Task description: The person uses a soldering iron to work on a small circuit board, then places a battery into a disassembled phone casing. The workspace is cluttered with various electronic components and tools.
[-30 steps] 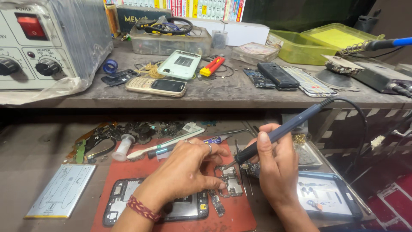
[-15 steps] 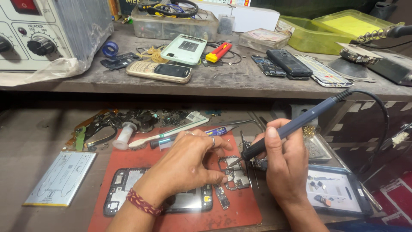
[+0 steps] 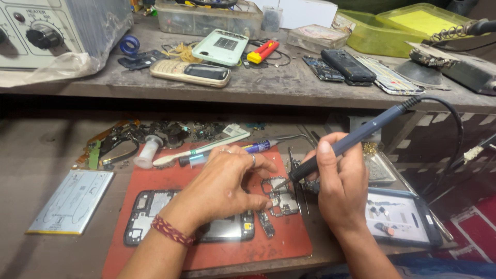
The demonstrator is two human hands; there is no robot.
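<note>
Right hand (image 3: 338, 188) clamped on soldering iron (image 3: 356, 138), tip at circuit board (image 3: 281, 196) on red mat (image 3: 222, 248); left hand (image 3: 222, 186) fingers pinning board.

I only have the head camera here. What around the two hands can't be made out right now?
- Head view: the left hand covers the middle of the black opened phone frame on the red work mat.
- The tip contact of the dark blue soldering iron, held by the right hand, on the small grey circuit board is too small to tell.
- The grey bench unit is cut off by the left edge.
</note>
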